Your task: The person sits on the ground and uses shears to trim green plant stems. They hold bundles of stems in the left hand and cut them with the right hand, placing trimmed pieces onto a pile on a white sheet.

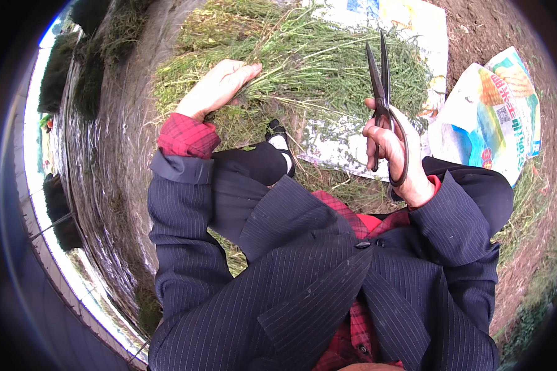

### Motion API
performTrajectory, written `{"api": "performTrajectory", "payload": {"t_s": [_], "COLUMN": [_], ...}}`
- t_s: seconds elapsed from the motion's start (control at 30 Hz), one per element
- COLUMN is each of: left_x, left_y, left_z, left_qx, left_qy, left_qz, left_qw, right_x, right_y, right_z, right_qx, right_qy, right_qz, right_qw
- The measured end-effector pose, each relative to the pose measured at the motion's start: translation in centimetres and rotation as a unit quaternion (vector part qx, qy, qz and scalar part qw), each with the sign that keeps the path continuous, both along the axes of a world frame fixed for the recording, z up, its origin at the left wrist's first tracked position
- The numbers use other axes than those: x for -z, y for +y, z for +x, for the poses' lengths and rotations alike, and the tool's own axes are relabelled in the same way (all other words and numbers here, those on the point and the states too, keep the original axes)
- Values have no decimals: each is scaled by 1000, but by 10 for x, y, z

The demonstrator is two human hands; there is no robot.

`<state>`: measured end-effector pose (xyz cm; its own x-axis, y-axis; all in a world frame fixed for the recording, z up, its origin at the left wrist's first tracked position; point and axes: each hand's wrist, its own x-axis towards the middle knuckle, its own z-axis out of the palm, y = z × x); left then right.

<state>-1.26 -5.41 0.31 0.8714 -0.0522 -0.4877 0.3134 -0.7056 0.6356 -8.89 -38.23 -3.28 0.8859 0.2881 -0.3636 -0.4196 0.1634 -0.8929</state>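
Observation:
My left hand [227,86] grips the stem ends of a bunch of thin green stalks [297,72], thumb laid along the top. The leafy tips of the stalks spread to the right over a pile of similar cut plants. In my right hand [406,153] is a pair of dark metal scissors [379,90], with fingers through the handle loops. Their blades point away from me, slightly apart, above the leafy ends of the pile. Whether the blades touch any stalk is hard to tell. Beneath the greenery lies a flattened white printed sack [343,150], strewn with small leaf bits.
A second printed sack [487,116], showing corn pictures and writing, stands by my right knee. Yellowing plants [218,28] lie at the far left of the pile. My shoe [278,139] is close to the pile. Plastic-covered soil [111,195] and dark bushy plants [58,69] are at left.

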Motion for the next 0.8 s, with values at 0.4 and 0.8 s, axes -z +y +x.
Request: {"api": "performTrajectory", "payload": {"t_s": [0.4, 0.8], "left_x": [-12, -161], "left_y": [66, 180], "left_z": [28, -138], "left_qx": [-2, -400], "left_qy": [-101, -278], "left_qz": [-96, -201], "left_qw": [990, 850], "right_x": [-4, 22], "right_y": [1, 8], "right_z": [5, 4], "right_qx": [5, -41], "right_qy": [46, 48], "right_qz": [20, 27], "right_qw": [999, 998]}}
